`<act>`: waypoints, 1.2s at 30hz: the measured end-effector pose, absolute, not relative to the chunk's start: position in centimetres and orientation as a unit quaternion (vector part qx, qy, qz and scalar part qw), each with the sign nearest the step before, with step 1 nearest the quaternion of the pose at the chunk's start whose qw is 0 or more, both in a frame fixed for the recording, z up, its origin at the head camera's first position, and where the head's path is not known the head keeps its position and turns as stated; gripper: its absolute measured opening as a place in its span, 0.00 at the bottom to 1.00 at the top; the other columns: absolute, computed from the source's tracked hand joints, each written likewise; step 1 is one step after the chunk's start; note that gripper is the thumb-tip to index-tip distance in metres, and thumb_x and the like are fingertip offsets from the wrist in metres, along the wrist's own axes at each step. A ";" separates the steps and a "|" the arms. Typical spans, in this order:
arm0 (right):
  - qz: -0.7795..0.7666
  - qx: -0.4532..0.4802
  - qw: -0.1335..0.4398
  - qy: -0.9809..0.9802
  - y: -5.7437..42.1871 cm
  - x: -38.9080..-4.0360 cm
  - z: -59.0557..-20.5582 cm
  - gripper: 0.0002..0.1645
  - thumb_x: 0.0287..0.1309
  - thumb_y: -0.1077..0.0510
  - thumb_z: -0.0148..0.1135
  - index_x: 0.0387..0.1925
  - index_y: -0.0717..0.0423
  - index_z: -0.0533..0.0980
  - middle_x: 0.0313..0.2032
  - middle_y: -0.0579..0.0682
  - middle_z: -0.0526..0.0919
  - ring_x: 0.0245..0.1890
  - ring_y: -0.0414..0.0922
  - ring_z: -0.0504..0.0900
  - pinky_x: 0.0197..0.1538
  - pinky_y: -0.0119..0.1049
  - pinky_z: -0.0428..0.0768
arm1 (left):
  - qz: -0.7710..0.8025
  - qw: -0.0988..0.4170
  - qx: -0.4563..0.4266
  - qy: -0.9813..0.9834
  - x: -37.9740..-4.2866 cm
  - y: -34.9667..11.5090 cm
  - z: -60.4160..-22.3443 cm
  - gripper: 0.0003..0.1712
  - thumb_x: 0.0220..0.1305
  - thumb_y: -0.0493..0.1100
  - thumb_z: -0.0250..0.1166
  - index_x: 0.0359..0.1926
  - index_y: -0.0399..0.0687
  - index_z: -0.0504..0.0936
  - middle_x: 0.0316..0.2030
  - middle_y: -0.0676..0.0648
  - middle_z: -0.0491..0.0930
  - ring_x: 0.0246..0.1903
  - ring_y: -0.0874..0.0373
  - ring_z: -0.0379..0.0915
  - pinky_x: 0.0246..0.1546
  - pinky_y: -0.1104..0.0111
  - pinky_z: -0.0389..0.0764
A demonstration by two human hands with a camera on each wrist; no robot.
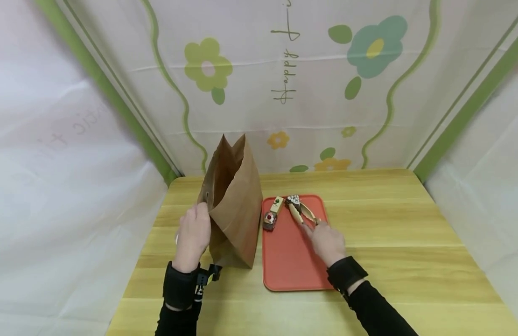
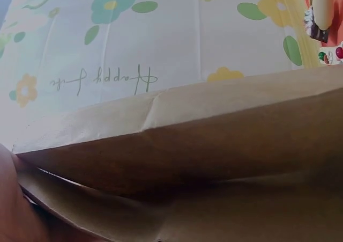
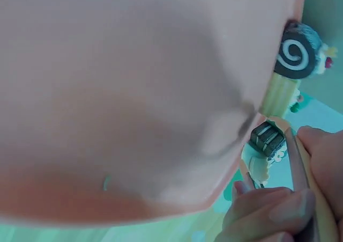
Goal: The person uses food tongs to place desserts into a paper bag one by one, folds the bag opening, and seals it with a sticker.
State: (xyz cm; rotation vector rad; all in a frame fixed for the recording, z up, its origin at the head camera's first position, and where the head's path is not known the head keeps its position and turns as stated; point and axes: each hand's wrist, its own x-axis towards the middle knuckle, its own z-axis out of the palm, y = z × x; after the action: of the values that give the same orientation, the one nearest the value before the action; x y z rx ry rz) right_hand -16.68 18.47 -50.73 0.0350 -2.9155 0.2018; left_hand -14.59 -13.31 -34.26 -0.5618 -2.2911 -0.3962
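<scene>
My left hand (image 1: pixel 194 231) grips the near left rim of a brown paper bag (image 1: pixel 242 210), which stands upright with its mouth open. In my right hand (image 1: pixel 327 242) I hold pale tan tongs (image 1: pixel 295 214). Their tips are around a small dark layered cake slice (image 3: pixel 267 139) with a white top, at the far edge of a red tray (image 1: pixel 288 266). Whether the slice is lifted I cannot tell. Left of it on the tray are a swirled chocolate roll cake (image 3: pixel 295 55) and a pale yellow cake piece (image 1: pixel 277 204).
The bag stands close against the tray's left side on a wooden table (image 1: pixel 389 219). Behind the table hangs a white cloth (image 1: pixel 250 112) with printed flowers, and white cloth walls (image 1: pixel 74 196) rise on both sides.
</scene>
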 end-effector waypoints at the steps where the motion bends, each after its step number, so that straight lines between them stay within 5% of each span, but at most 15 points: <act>1: 0.069 0.015 0.116 -0.991 18.5 -16.5 -50.5 0.26 0.66 0.53 0.62 0.15 0.58 0.67 0.14 0.50 0.64 0.09 0.47 0.69 0.10 0.43 0.67 | -0.157 0.361 -0.215 -0.894 -14.6 -13.3 -34.2 0.17 0.58 0.16 0.48 0.21 0.37 0.60 0.16 0.46 0.53 0.13 0.54 0.49 0.13 0.62 0.54; 9: 0.155 -0.032 0.161 -0.974 18.5 -16.1 -47.0 0.34 0.67 0.35 0.54 0.22 0.61 0.66 0.10 0.50 0.64 0.07 0.48 0.68 0.09 0.43 0.65 | -0.204 0.293 -0.172 -0.918 -14.6 -13.2 -33.9 0.18 0.62 0.19 0.45 0.20 0.38 0.61 0.16 0.45 0.56 0.12 0.49 0.54 0.13 0.58 0.59; 17: 0.183 -0.003 0.188 -0.965 17.4 -16.1 -41.2 0.36 0.67 0.30 0.47 0.22 0.56 0.62 0.11 0.48 0.60 0.06 0.45 0.59 0.11 0.39 0.56 | -0.305 0.149 -0.056 -0.939 -14.9 -13.0 -33.2 0.20 0.71 0.31 0.37 0.19 0.40 0.63 0.18 0.44 0.59 0.16 0.48 0.58 0.17 0.60 0.62; 26: 0.186 0.083 0.247 -0.947 14.7 -15.9 -32.8 0.36 0.66 0.28 0.47 0.24 0.56 0.61 0.10 0.46 0.58 0.06 0.44 0.58 0.11 0.38 0.55 | -0.217 0.302 -0.177 -0.911 -15.0 -13.1 -34.0 0.17 0.63 0.19 0.45 0.21 0.38 0.61 0.16 0.45 0.55 0.14 0.52 0.52 0.14 0.60 0.57; 36: 0.087 0.189 0.300 -0.931 11.6 -16.7 -28.2 0.36 0.66 0.30 0.51 0.20 0.56 0.59 0.10 0.44 0.55 0.06 0.43 0.56 0.13 0.36 0.53 | -0.190 0.338 -0.198 -0.900 -14.9 -13.2 -34.3 0.17 0.59 0.16 0.47 0.20 0.36 0.62 0.16 0.47 0.54 0.13 0.54 0.51 0.13 0.62 0.56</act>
State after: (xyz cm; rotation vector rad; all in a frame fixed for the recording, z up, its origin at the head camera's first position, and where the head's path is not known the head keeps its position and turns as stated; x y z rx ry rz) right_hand -16.71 11.60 -28.17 0.5030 -2.4717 0.2319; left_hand -14.91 -13.21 -34.28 -0.5164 -2.3460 -0.4944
